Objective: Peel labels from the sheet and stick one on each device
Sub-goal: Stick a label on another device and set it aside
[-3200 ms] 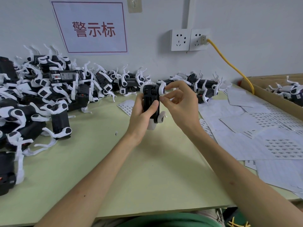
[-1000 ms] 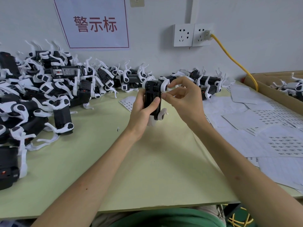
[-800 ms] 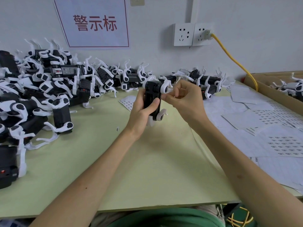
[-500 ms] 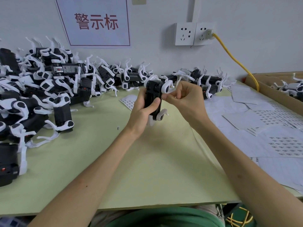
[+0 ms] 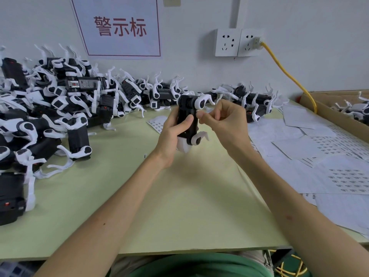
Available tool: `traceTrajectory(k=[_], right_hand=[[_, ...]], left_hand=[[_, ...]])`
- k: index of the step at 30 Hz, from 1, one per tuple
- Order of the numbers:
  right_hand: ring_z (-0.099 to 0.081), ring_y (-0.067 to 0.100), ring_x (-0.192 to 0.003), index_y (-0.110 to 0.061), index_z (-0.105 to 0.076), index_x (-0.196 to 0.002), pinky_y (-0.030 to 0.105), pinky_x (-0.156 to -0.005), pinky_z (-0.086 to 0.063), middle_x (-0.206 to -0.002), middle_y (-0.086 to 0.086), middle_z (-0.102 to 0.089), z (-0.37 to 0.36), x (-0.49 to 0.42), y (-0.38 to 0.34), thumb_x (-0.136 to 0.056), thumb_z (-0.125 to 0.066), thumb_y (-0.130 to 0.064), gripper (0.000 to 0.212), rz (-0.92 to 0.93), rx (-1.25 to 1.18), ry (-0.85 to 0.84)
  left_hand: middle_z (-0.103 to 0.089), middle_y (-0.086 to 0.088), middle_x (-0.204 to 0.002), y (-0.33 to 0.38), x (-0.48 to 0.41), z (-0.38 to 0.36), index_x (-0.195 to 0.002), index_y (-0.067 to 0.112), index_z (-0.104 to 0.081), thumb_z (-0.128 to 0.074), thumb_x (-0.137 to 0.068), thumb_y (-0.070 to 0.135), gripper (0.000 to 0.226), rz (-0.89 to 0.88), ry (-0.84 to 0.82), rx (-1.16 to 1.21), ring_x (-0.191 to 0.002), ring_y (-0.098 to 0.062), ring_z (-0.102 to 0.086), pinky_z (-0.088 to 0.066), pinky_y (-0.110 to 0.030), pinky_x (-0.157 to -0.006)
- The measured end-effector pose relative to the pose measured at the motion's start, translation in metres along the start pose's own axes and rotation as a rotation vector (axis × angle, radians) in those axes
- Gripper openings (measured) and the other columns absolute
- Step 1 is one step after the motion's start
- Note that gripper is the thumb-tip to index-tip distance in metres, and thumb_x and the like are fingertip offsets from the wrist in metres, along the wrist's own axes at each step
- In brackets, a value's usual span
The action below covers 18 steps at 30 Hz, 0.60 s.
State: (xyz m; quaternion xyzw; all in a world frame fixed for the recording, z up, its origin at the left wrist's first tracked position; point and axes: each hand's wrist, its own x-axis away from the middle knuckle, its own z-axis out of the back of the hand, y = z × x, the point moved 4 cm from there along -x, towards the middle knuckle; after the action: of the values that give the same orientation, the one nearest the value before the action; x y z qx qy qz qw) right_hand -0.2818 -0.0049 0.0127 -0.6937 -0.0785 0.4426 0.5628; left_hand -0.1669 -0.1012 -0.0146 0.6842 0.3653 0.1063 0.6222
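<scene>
My left hand grips a black device with white clip arms and holds it upright above the green table. My right hand is beside the device with its fingers curled. Its thumb and forefinger pinch a small white label at the device's right edge, next to my left thumb. Label sheets lie spread on the table to the right. A smaller label sheet lies behind my left hand.
A big pile of the same black and white devices fills the left side and runs along the wall. A cardboard box with more devices stands at the far right. A yellow cable hangs from the wall socket.
My right hand's fingers have curled in closer to the device's right edge. The left hand keeps the device in the same place.
</scene>
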Motion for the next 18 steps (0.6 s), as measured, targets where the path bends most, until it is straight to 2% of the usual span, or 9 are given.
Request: traceTrajectory(k=[2, 5, 7, 11, 14, 18], right_hand=[[-0.071, 0.014, -0.065, -0.016, -0.041, -0.065, 0.02, -0.061, -0.048, -0.053, -0.008, -0.062, -0.005, 0.001, -0.003, -0.087, -0.08, -0.01, 0.045, 0.013, 0.002, 0.004], [-0.059, 0.023, -0.064, -0.015, -0.044, -0.07, 0.03, -0.06, -0.044, -0.06, 0.0, -0.059, -0.01, 0.003, -0.007, -0.09, -0.076, -0.008, 0.038, 0.021, -0.026, 0.017], [-0.057, 0.021, -0.063, -0.014, -0.048, -0.074, 0.027, -0.059, -0.044, -0.064, 0.003, -0.06, -0.011, 0.005, -0.011, -0.092, -0.073, -0.007, 0.031, 0.022, -0.074, 0.003], [-0.056, 0.013, -0.06, -0.007, -0.06, -0.083, 0.021, -0.062, -0.046, -0.067, 0.005, -0.062, -0.01, 0.007, -0.016, -0.091, -0.064, -0.009, 0.009, -0.011, -0.219, -0.049], [-0.052, 0.015, -0.065, -0.011, -0.068, -0.083, 0.021, -0.065, -0.045, -0.07, 0.003, -0.065, -0.01, 0.007, -0.014, -0.091, -0.064, -0.011, 0.009, -0.089, -0.271, -0.052], [-0.05, 0.012, -0.059, -0.014, -0.066, -0.086, 0.018, -0.059, -0.044, -0.07, 0.001, -0.062, -0.014, 0.007, -0.007, -0.095, -0.07, -0.016, 0.01, -0.192, -0.301, -0.089]], left_hand=[[-0.07, 0.002, -0.091, 0.0, -0.001, 0.0, -0.103, 0.018, -0.064, -0.06, -0.091, 0.032, 0.019, 0.059, -0.02, 0.103, -0.084, -0.016, -0.065, -0.055, -0.025, -0.073], [-0.074, 0.002, -0.096, 0.001, 0.0, -0.004, -0.109, 0.018, -0.069, -0.056, -0.094, 0.032, 0.025, 0.111, -0.084, 0.273, -0.088, -0.012, -0.069, -0.056, -0.023, -0.075], [-0.075, 0.002, -0.097, 0.003, 0.001, -0.006, -0.113, 0.016, -0.07, -0.056, -0.094, 0.033, 0.028, 0.128, -0.096, 0.346, -0.09, -0.011, -0.071, -0.057, -0.023, -0.075], [-0.073, -0.003, -0.096, 0.004, 0.0, -0.004, -0.114, 0.015, -0.068, -0.058, -0.092, 0.036, 0.032, 0.146, -0.07, 0.354, -0.088, -0.014, -0.07, -0.057, -0.027, -0.08], [-0.071, -0.006, -0.1, 0.004, 0.0, -0.002, -0.115, 0.015, -0.067, -0.059, -0.09, 0.036, 0.034, 0.151, -0.042, 0.343, -0.09, -0.017, -0.068, -0.05, -0.035, -0.09], [-0.071, -0.002, -0.093, 0.007, 0.002, -0.003, -0.113, 0.013, -0.067, -0.058, -0.091, 0.033, 0.031, 0.139, -0.073, 0.348, -0.086, -0.014, -0.069, -0.056, -0.026, -0.081]])
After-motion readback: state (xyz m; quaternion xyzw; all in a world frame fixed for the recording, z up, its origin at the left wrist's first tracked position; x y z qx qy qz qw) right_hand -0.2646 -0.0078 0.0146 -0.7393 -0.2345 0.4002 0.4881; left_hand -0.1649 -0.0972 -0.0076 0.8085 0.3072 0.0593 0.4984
